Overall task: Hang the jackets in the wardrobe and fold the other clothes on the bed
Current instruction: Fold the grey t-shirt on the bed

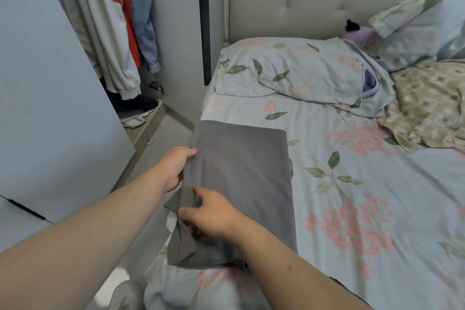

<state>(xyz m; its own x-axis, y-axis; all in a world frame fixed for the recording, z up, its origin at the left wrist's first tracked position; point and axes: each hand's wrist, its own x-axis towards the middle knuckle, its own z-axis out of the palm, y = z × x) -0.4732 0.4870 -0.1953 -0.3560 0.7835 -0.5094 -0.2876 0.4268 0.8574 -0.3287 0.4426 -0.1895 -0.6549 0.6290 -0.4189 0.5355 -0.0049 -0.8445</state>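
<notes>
Bed, floral sheet, fills R side. Wardrobe open at L, jackets hanging inside. Pillow at headboard. Grey cloth folded to a rectangle, lies along bed's L edge, near end bunched. L hand grips cloth's L edge, thumb on top. R hand pinches a fold nr the near-L corner.

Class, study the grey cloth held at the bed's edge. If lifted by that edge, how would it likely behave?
Probably floppy: the grey cloth bunches and wrinkles where the left hand and right hand pinch it, so its fold would likely sag open. Likely light: it lies thin and flat on the bed.
</notes>
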